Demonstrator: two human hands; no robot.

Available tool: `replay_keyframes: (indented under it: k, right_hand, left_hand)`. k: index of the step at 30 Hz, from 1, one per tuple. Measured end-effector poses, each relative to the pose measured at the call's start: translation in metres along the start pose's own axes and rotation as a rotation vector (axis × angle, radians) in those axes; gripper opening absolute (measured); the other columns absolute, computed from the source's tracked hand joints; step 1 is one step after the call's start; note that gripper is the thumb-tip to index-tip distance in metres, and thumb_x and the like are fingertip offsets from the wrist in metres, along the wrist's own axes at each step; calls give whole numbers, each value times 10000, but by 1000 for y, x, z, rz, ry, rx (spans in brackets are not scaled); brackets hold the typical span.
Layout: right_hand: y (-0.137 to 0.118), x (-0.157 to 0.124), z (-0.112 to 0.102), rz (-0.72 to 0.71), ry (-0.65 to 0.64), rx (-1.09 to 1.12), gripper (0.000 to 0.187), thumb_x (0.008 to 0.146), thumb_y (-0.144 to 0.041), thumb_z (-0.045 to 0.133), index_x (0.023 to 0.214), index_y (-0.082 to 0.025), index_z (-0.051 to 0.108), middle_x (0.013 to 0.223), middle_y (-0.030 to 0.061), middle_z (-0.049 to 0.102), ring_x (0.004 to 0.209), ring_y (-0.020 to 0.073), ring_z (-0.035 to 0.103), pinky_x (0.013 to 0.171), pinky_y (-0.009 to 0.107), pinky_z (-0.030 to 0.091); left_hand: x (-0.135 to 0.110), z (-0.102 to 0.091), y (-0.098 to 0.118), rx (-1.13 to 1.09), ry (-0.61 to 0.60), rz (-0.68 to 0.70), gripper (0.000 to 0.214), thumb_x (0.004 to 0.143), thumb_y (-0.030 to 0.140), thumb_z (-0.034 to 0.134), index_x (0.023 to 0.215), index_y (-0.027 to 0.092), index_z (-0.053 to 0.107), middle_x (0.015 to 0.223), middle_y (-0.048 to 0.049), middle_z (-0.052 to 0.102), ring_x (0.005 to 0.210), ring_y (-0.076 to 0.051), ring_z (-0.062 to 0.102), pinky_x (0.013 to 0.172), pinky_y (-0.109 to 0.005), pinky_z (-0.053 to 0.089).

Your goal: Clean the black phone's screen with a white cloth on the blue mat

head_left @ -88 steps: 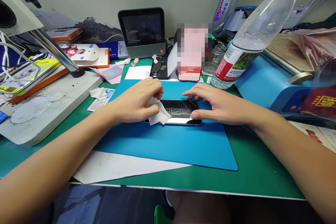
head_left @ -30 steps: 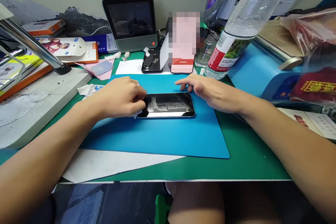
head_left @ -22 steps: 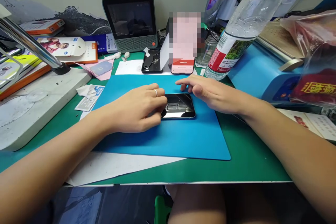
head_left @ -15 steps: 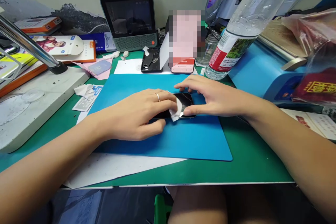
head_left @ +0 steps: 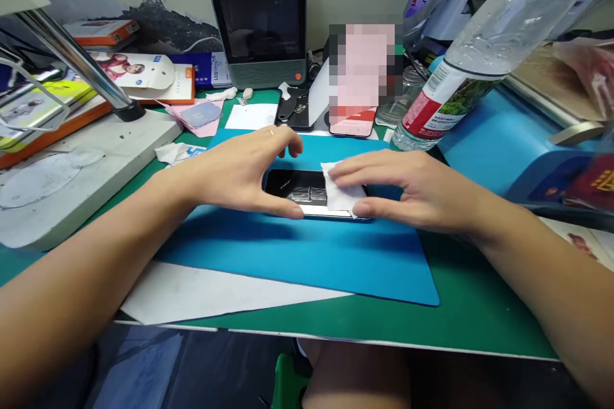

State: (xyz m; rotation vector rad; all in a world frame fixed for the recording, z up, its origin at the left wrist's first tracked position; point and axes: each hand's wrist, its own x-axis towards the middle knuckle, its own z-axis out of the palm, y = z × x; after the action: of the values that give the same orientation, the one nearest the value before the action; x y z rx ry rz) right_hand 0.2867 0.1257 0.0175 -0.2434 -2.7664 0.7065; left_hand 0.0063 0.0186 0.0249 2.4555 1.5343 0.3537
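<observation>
A black smartphone point(head_left: 297, 186) lies flat on the blue mat point(head_left: 297, 255), its glossy screen reflecting the light. My right hand point(head_left: 407, 188) has a white wipe point(head_left: 339, 195) under its fingers and thumb, pressed on the phone's right end, which the wipe and fingers partly cover. At the phone's left end is my left hand point(head_left: 240, 169), fingers curved apart from the thumb and no object between them. Its thumb lies along the phone's near edge.
Behind the mat stand a smart display point(head_left: 261, 32), a propped phone with a lit screen point(head_left: 352, 121) and a tilted water bottle point(head_left: 446, 96). A lamp base point(head_left: 62, 185) sits at left, a blue machine point(head_left: 503, 147) at right. White paper point(head_left: 230, 297) sticks out under the mat.
The wipe has passed from my left hand to my right. My left hand has drawn back to the phone's left end and opened. The view has shifted slightly left.
</observation>
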Motion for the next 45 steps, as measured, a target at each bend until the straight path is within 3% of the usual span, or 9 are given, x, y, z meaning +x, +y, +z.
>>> replay_keyframes:
  k: [3, 9, 14, 22, 29, 32, 36, 40, 45]
  right_hand:
    - [4, 0, -1, 17, -101, -69, 431, 958, -579, 607, 1231, -290, 774, 1431, 23, 677, 1344, 351, 604, 1107, 506, 491]
    - [-14, 5, 14, -40, -182, -150, 757, 918, -693, 590, 1496, -206, 574, 1577, 118, 513, 1472, 391, 452, 1223, 607, 349]
    - [-40, 23, 38, -8, -272, -149, 1079, 847, -773, 613, 1616, -69, 335, 1694, 214, 239, 1565, 418, 232, 1278, 604, 220]
    - [-71, 56, 60, -19, -236, -133, 1087, 906, -816, 446, 1597, 14, 321, 1688, 259, 236, 1593, 368, 159, 1303, 534, 169]
    - [-77, -12, 46, 109, -109, -280, 828, 970, -671, 512, 1604, -151, 394, 1614, 190, 437, 1516, 369, 383, 1248, 624, 292]
    - [-72, -47, 37, 217, -91, -355, 821, 983, -614, 530, 1653, -218, 271, 1642, 150, 395, 1519, 382, 364, 1227, 676, 296]
    - [-68, -65, 36, 320, -120, -400, 874, 986, -643, 488, 1668, -180, 197, 1676, 162, 301, 1534, 389, 318, 1229, 677, 292]
    - [-69, -42, 35, 394, -144, -365, 882, 969, -702, 458, 1642, -153, 302, 1683, 166, 278, 1550, 384, 265, 1243, 634, 299]
    - [-77, 15, 43, 384, -135, -242, 977, 935, -766, 448, 1597, -51, 374, 1664, 226, 309, 1560, 392, 257, 1268, 606, 253]
  left_hand:
    - [-3, -9, -9, 28, -117, -95, 813, 704, 781, 734, 1243, 187, 598, 1270, -131, 616, 1138, -333, 592, 956, -405, 489]
    - [-7, -23, -8, -72, -332, -171, 723, 735, 522, 732, 1364, 223, 539, 1349, -89, 572, 1163, -281, 590, 975, -347, 483]
    - [-8, -25, -15, -148, -354, -157, 744, 722, 543, 748, 1361, 243, 511, 1354, -77, 559, 1189, -268, 570, 1009, -343, 468]
    - [-7, -22, -18, -159, -343, -182, 805, 698, 539, 791, 1366, 222, 472, 1305, -91, 577, 1137, -272, 590, 940, -346, 497]
    - [-7, -21, -21, -231, -330, -136, 787, 683, 612, 782, 1320, 223, 532, 1313, -96, 560, 1166, -285, 562, 1013, -391, 473]
    - [-7, -22, -22, -238, -349, -156, 785, 683, 607, 789, 1322, 228, 534, 1328, -96, 542, 1187, -287, 550, 1028, -390, 468]
    - [-7, -23, -22, -257, -360, -165, 803, 675, 588, 803, 1337, 227, 527, 1337, -96, 536, 1212, -293, 539, 1038, -390, 467]
    - [-7, -22, -22, -272, -352, -174, 815, 648, 554, 825, 1319, 217, 508, 1328, -105, 533, 1212, -300, 537, 1040, -399, 471]
    - [-7, -21, -19, -342, -321, -210, 1038, 601, 536, 850, 1443, 193, 349, 1280, -105, 531, 1156, -288, 553, 966, -381, 499]
